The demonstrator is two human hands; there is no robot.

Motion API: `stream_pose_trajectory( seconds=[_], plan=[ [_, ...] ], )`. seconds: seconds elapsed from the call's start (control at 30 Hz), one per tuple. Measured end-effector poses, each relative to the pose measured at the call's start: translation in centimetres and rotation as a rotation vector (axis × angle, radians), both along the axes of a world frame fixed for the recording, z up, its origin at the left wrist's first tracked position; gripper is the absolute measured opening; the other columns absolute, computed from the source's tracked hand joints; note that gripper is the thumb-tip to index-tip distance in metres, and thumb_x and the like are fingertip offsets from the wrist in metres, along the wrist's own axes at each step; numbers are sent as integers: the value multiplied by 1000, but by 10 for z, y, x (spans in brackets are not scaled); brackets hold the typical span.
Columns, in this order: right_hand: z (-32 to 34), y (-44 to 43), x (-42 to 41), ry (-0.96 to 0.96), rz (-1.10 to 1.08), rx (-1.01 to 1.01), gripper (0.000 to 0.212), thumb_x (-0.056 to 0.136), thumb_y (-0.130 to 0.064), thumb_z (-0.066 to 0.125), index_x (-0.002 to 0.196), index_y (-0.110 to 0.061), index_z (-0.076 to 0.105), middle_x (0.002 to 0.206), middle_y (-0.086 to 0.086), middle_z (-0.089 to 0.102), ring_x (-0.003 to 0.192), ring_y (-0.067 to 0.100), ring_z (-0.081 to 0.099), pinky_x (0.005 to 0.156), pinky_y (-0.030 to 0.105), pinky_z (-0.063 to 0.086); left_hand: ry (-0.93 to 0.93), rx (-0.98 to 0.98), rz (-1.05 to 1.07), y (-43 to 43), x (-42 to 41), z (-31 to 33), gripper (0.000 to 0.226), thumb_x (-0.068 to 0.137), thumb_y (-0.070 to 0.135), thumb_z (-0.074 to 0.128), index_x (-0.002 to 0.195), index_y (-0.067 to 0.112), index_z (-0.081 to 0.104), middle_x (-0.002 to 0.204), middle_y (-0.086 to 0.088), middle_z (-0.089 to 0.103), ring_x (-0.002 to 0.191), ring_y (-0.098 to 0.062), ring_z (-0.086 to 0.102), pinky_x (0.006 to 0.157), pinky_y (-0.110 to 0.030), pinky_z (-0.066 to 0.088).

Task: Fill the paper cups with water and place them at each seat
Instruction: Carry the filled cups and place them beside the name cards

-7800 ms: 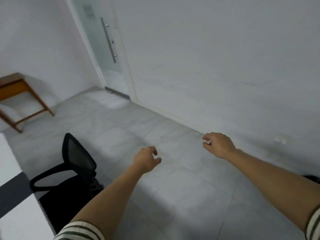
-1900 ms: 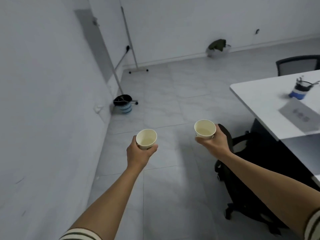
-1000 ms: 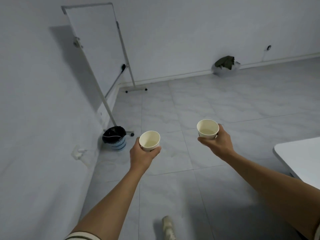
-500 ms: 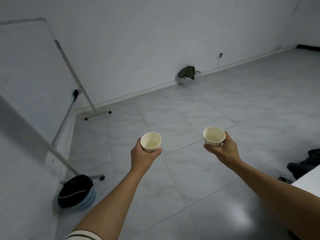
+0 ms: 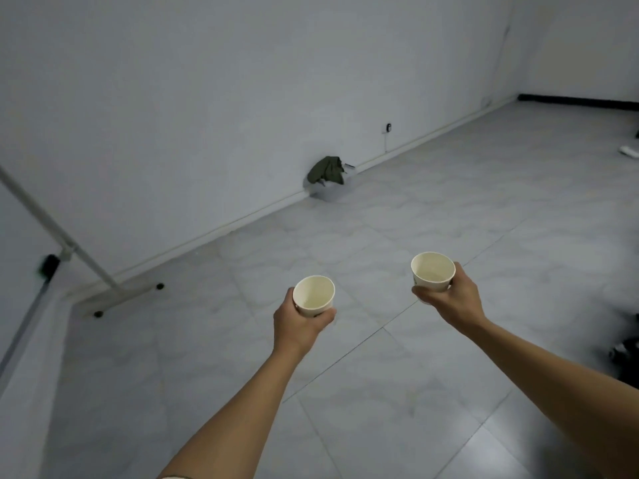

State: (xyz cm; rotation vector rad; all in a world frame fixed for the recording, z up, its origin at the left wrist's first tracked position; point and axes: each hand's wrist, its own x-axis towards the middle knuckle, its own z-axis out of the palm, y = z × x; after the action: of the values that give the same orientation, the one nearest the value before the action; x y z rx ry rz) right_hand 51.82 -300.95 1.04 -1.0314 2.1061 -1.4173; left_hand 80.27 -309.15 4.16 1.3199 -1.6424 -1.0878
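Note:
I hold two white paper cups upright out in front of me over the tiled floor. My left hand [image 5: 297, 326] grips the left paper cup [image 5: 314, 294] around its lower wall. My right hand [image 5: 449, 300] grips the right paper cup [image 5: 433, 271] the same way, a little higher and farther out. Both cups look pale inside; I cannot tell whether they hold water. No table or seat shows in this view.
A whiteboard stand [image 5: 103, 285] on castors stands against the wall at the left. A dark green cloth [image 5: 326, 170] lies over a pale object by the far wall. A dark object [image 5: 627, 354] shows at the right edge. Grey floor tiles [image 5: 415, 392] spread ahead.
The view has swung to the right: the whiteboard stand has slid to the left edge and the black bin has left the frame. Both hands keep their cups at about the same height.

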Motion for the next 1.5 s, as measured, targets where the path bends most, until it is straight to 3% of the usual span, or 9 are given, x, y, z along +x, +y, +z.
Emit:
stream_pose_trajectory(
  seconds=[0.27,0.4,0.63,0.73,0.93,1.1,1.23,1.5],
  plan=[
    [-8,-112,-109,1,-111,17,62,61,-41,87,112,-28,54,102,-9,64,98,21,60,81,45,53,11,40,-122,-153,-126,-9,54,50,41,87,96,33,59,95,14,66,92,-11,63,78,-46,59],
    [-19,-167,-179,4,-212,20,59,65,-34,89,112,-26,54,102,-9,64,98,21,60,81,44,53,18,41,-224,-234,-208,-21,54,48,43,86,94,32,59,93,13,66,91,-12,64,77,-47,59],
    [-15,-242,-310,-13,-426,43,60,63,-38,87,112,-30,53,103,-10,64,99,21,60,82,45,53,8,78,-447,-367,-375,-18,57,47,46,86,96,33,59,95,12,66,93,-15,64,78,-46,59],
    [-7,-254,-342,-1,-478,52,59,63,-38,87,111,-31,53,102,-11,64,97,20,60,82,43,52,-15,59,-505,-391,-425,-11,52,52,40,87,95,33,58,96,11,66,93,-14,64,81,-45,58],
    [-13,-268,-481,12,-662,76,56,65,-34,88,109,-28,54,98,-11,62,94,19,60,77,38,51,-21,75,-684,-439,-602,-15,56,46,50,83,93,33,58,93,10,67,92,-16,65,78,-47,59],
    [-19,-285,-608,14,-731,83,61,63,-38,88,113,-27,54,101,-8,63,96,21,60,80,40,51,-18,46,-744,-463,-743,-22,54,53,41,88,97,35,58,97,10,66,94,-15,64,81,-43,59],
    [-12,-301,-715,-11,-761,83,69,55,-47,83,115,-29,55,103,-7,65,98,21,61,84,43,53,-18,34,-771,-480,-852,-16,50,63,27,91,100,31,58,98,9,66,94,-14,63,76,-32,55],
    [9,-330,-889,16,-826,106,58,67,-29,87,116,-22,55,104,-5,61,98,18,56,77,32,43,-13,48,-827,-519,-1049,-7,48,65,22,89,102,28,58,96,13,64,90,-7,61,67,-19,46]
  ],
)
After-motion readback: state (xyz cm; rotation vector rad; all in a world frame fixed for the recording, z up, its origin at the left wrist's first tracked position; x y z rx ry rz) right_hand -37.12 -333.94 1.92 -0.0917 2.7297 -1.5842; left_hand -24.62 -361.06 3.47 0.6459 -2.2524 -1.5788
